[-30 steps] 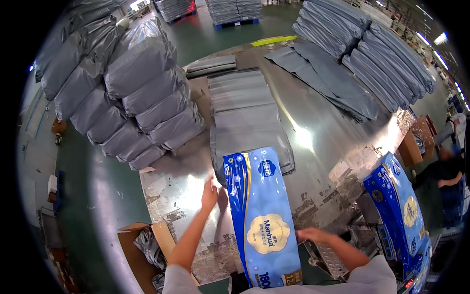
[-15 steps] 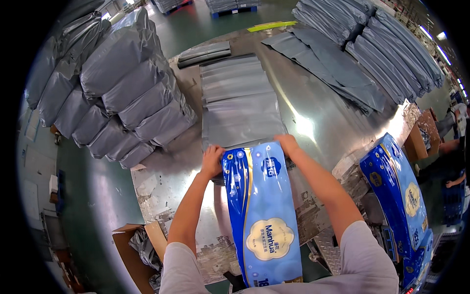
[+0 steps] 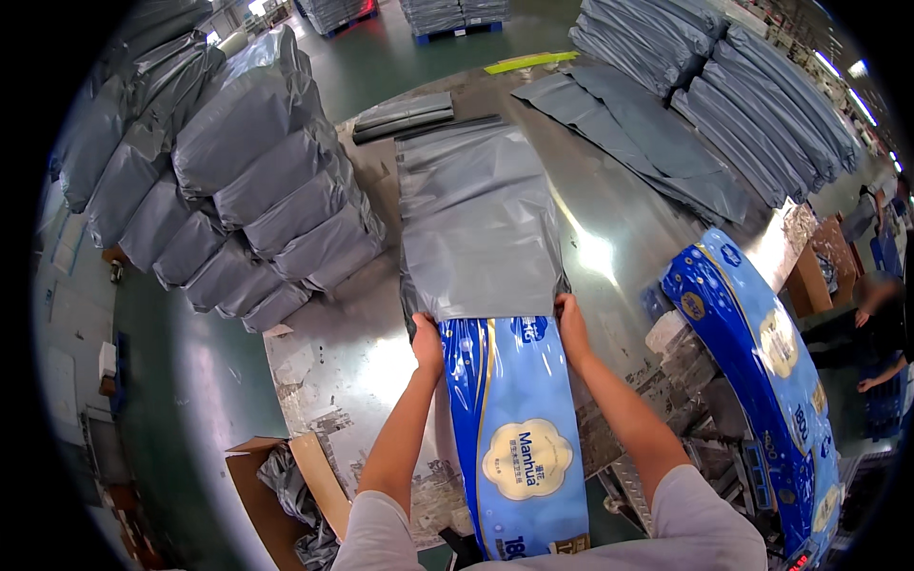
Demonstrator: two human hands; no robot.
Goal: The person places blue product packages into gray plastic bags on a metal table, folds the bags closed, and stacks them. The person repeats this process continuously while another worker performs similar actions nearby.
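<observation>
A long blue plastic-wrapped tissue pack (image 3: 524, 409) with a cream flower-shaped label lies lengthwise in front of me. Its far end is inside the mouth of a grey plastic mailing bag (image 3: 481, 247), which lies flat on the metal table. At the left corner of the bag's mouth, my left hand (image 3: 427, 344) is closed on the edge, close against the pack's side. My right hand (image 3: 569, 328) grips the opposite corner in the same way. The fingertips of both hands are partly hidden by the film.
Stacked filled grey bags (image 3: 276, 181) rise at the left, with more bundles (image 3: 762, 105) at the far right. Loose flat bags (image 3: 638, 128) lie on the table (image 3: 371, 285). More blue packs (image 3: 762, 362) stand at the right. A cardboard box (image 3: 257, 495) sits at lower left.
The bag's mouth has come nearer to me and now covers the far end of the pack. Both hands have shifted nearer, from the pack's far corners to the bag's edges. The packs at right have moved forward.
</observation>
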